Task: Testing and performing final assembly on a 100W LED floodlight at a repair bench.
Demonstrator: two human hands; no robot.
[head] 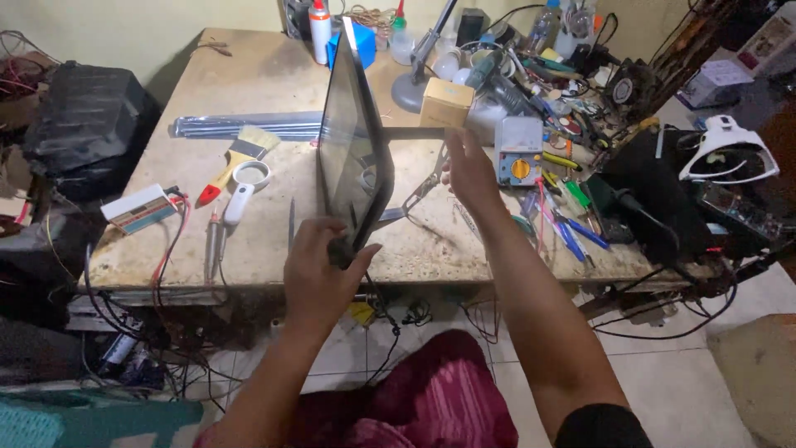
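My left hand [322,270] grips the near lower corner of a large dark flat panel [348,141], like a tablet or screen, held up on edge above a worn wooden workbench [249,249]. The panel tilts away from me and its glass side faces left. To its right, my right hand [469,170] is stretched out over the bench with fingers apart and holds nothing. It hovers close to a pair of metal pliers [423,189] and a small cardboard box [446,102].
On the bench's left lie a paintbrush [236,162], a magnifier [245,187], a white box with wires [139,207] and a long metal strip [249,124]. The right side is crowded with a multimeter [519,149], screwdrivers, pens, bottles and a desk lamp base [408,91]. Cables hang below.
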